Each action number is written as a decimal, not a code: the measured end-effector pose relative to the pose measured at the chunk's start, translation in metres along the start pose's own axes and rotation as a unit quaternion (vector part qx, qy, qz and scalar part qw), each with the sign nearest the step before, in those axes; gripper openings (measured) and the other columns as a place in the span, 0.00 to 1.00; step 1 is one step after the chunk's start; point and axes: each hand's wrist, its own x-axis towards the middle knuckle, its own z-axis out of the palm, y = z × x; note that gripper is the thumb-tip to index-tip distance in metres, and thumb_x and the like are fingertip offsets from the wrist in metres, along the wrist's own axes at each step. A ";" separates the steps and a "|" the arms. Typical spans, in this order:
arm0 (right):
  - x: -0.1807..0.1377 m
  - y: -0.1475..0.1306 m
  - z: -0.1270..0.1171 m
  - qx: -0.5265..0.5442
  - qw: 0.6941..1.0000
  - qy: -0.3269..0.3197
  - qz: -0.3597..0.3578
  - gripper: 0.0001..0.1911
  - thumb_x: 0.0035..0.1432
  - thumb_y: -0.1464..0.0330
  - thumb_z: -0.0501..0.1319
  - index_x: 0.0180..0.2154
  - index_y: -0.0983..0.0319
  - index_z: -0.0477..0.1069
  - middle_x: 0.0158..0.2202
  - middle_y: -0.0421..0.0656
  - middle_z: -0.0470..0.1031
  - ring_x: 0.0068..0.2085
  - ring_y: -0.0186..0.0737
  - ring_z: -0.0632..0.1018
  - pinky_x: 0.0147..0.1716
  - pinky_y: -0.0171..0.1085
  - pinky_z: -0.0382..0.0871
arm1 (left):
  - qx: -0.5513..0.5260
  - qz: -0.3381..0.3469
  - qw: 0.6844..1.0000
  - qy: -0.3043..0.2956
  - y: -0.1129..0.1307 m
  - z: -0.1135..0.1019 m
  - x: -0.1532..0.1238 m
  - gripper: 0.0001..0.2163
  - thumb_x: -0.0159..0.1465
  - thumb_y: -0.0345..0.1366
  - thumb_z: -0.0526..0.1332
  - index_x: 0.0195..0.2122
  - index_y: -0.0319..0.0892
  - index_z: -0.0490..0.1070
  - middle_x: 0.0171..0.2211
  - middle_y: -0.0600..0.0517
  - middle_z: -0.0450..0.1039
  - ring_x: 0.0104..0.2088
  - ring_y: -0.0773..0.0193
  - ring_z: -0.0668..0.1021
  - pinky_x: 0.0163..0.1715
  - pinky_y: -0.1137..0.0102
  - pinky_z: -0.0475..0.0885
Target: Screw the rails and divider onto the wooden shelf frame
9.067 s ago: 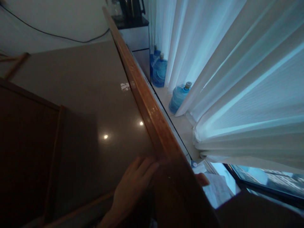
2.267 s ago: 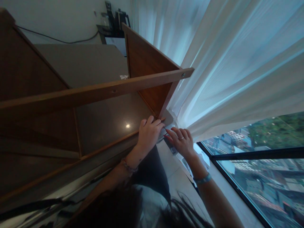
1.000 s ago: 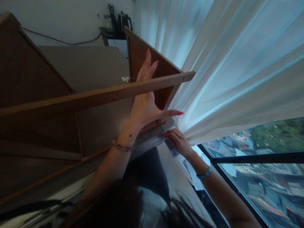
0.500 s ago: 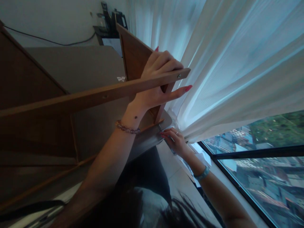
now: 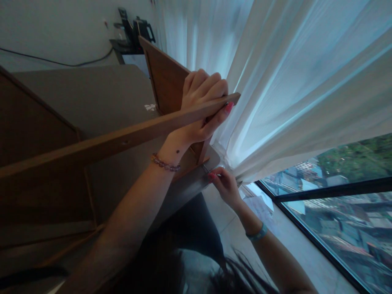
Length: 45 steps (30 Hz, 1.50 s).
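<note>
My left hand is wrapped around the end of a long wooden rail, part of a brown wooden frame. Its thumb presses on the near side of the rail, over a metal fastener there. Lower and to the right, my right hand pinches a thin metal-shafted tool. The shaft's tip meets the end of a lower wooden rail, close to an upright. Fingers hide the rest of the tool, so its exact kind cannot be made out. Behind my left hand stands a wooden panel.
The frame rests on a grey-brown table. Another wooden panel stands at left. White curtains hang close on the right, beside a window. Papers lie by the sill. A black kettle stands at the back.
My left thumb has folded in from stretched out to press on the rail. The fingers of my right hand have curled closer around the tool. The view has shifted slightly.
</note>
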 end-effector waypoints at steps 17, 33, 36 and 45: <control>-0.012 0.022 0.018 0.020 0.993 0.108 0.048 0.12 0.65 0.56 0.55 0.37 0.58 0.65 0.29 0.40 0.75 0.25 0.35 0.75 0.26 0.35 0.71 | -0.004 -0.012 1.000 0.008 0.001 0.002 -0.001 0.14 0.67 0.47 0.44 0.30 0.47 0.58 0.32 0.49 0.65 0.38 0.54 0.68 0.47 0.52 0.62; -0.003 -0.007 0.023 0.000 0.979 0.090 0.184 0.29 0.65 0.49 0.48 0.24 0.62 0.71 0.16 0.39 0.65 0.18 0.32 0.62 0.20 0.33 0.54 | 0.020 -0.025 0.999 -0.027 0.000 0.002 -0.003 0.16 0.68 0.49 0.42 0.32 0.49 0.63 0.35 0.47 0.66 0.41 0.50 0.68 0.46 0.50 0.60; -0.006 -0.008 0.036 0.058 0.967 0.091 0.231 0.31 0.63 0.45 0.46 0.26 0.62 0.69 0.15 0.38 0.64 0.14 0.29 0.57 0.15 0.32 0.50 | 0.005 -0.022 1.000 -0.014 0.001 0.003 -0.002 0.15 0.68 0.48 0.43 0.31 0.48 0.62 0.33 0.47 0.66 0.39 0.51 0.68 0.46 0.50 0.61; -0.008 -0.010 0.053 0.023 0.962 0.180 0.202 0.29 0.63 0.45 0.48 0.25 0.60 0.69 0.19 0.40 0.68 0.20 0.33 0.64 0.20 0.33 0.56 | 0.002 -0.039 0.999 -0.026 0.001 0.002 -0.002 0.15 0.67 0.48 0.43 0.33 0.50 0.65 0.35 0.46 0.68 0.41 0.49 0.69 0.47 0.50 0.59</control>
